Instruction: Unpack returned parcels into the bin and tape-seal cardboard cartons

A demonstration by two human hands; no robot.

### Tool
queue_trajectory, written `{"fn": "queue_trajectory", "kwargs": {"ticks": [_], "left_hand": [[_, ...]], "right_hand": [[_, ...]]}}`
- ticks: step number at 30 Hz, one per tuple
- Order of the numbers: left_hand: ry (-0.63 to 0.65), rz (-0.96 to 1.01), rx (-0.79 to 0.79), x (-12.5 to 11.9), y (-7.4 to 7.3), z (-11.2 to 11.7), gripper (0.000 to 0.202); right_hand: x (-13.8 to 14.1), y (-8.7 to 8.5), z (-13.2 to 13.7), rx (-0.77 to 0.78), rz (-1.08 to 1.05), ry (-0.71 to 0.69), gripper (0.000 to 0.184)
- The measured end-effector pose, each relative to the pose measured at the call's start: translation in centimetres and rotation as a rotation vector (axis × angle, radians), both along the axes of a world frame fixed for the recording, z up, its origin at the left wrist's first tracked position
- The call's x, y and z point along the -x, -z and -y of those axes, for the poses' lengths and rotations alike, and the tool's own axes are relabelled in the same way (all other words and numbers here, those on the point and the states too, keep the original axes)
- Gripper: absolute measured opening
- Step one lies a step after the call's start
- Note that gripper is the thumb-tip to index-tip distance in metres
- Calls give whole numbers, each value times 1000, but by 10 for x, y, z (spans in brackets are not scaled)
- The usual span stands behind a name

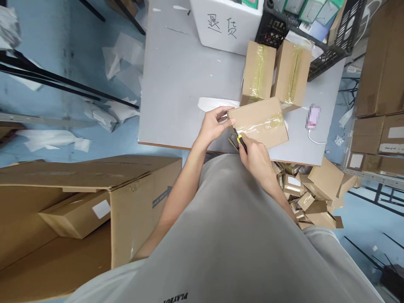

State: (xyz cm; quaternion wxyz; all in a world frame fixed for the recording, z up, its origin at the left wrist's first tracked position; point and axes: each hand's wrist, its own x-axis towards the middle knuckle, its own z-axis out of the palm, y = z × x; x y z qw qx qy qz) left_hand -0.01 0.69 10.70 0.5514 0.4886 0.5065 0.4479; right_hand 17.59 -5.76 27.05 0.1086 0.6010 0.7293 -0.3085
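Observation:
In front of me a taped cardboard box (260, 120) lies on the grey table (176, 84). My left hand (216, 122) grips its left end, thumb on the near side and fingers over the far corner. A black and yellow utility knife (241, 143) is wrapped in my right hand (254, 155), its tip against the box's left edge. How far the blade is out, I cannot tell. Two more taped boxes stand just behind, a left one (258, 73) and a right one (292, 75).
A white bin (225, 31) with handwriting and a black crate (331, 54) of packages stand at the back. A phone (313, 116) with a cable lies right. A large open carton (142, 210) is at my left; discarded boxes (312, 189) pile up below the table's right side.

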Motion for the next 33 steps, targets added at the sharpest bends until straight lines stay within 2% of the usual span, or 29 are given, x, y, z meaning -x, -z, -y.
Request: {"fn": "queue_trajectory", "kwargs": {"ticks": [12,18,22,24,26,30,33], "left_hand": [[-17,-8,-14,-3,1,5,69],[-7,-8,-22,-2,1,3,70],[25,7,-31,3,3,2,76],[41,27,-27,6,5,3,81],[45,41,-25,8,6,5,86],[41,26,-36,9,8,6,88],[27,-10,-61,8,9,1,90]], "right_hand": [[22,-11,-8,59,183,-23,47],[22,-4,4,119,243,-50,46],[21,-5,10,115,203,-47,45],[8,-6,11,76,120,-29,42],[-16,-1,9,-52,30,60,41],[-87,29,-5,-484,57,448,49],[-124,51,-11,-476,46,540,48]]}}
